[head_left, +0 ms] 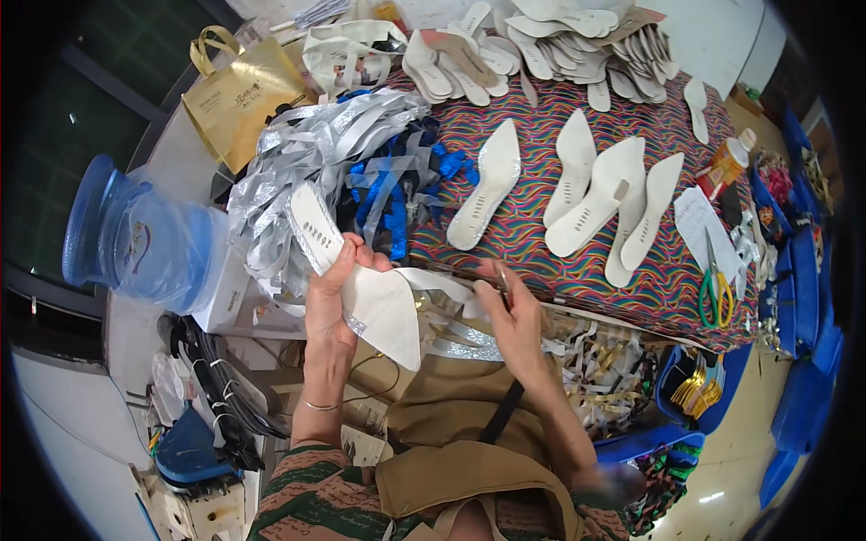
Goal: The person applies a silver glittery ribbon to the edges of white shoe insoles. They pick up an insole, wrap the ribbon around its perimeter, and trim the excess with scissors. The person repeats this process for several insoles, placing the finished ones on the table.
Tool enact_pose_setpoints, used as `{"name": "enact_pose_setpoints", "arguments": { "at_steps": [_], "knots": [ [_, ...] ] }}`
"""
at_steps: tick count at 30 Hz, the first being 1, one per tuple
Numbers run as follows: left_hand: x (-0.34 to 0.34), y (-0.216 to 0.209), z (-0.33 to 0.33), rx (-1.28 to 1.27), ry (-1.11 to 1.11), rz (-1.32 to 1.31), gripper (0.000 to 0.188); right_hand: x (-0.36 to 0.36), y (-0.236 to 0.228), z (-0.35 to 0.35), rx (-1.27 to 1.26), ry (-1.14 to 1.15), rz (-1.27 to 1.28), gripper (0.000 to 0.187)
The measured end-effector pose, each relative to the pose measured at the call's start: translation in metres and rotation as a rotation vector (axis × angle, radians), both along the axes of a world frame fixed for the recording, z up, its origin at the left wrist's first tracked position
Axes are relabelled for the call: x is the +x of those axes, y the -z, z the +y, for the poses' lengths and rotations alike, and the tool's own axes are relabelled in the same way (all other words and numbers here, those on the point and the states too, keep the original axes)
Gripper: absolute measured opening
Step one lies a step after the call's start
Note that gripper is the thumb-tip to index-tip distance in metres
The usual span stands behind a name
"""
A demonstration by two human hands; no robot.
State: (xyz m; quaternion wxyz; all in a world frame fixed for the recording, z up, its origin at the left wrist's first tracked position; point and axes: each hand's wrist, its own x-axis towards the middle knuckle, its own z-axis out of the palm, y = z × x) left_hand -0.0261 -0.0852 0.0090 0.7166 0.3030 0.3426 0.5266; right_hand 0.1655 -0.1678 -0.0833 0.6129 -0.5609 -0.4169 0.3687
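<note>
My left hand (336, 281) is closed around the middle of a white pointed shoe insole (383, 311), tilted with its toe toward me. Glittery silver trim shows along the insole's heel edge. From its side a pale strip (437, 283) runs across to my right hand (512, 311), whose thumb and fingers are pinched on the strip's end. Beyond my hands, on the patterned cloth, lies an insole with a silver rim (487, 185). To its right are several plain white insoles (591, 203), some overlapping. A heap of silver strips (334, 135) sits behind my left hand.
Blue strips (388, 189) lie beside the silver heap. Insole stacks (586, 54) fill the table's far side. A gold bag (239, 95) and a blue water jug (144, 239) stand at left. Green-and-yellow scissors (717, 298) and an orange bottle (726, 164) are at right. Blue bins (798, 288) line the floor.
</note>
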Motion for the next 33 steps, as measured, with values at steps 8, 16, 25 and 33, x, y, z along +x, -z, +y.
{"name": "enact_pose_setpoints", "arguments": {
  "at_steps": [8,16,25,33],
  "knots": [
    [-0.007,0.04,-0.021,-0.024,-0.187,-0.025,0.017,-0.049,-0.006,-0.045,-0.307,-0.447,0.986,0.031],
    [0.014,0.043,-0.044,-0.034,-0.206,0.009,0.012,-0.066,-0.021,-0.029,-0.238,-0.244,1.097,0.024],
    [0.023,0.047,-0.05,-0.053,-0.19,-0.023,0.013,-0.066,0.015,-0.029,-0.09,-0.123,0.944,0.025],
    [0.043,0.029,-0.057,0.002,-0.039,0.149,0.013,0.012,-0.03,-0.019,0.04,-0.235,-0.116,0.005]
  ]
}}
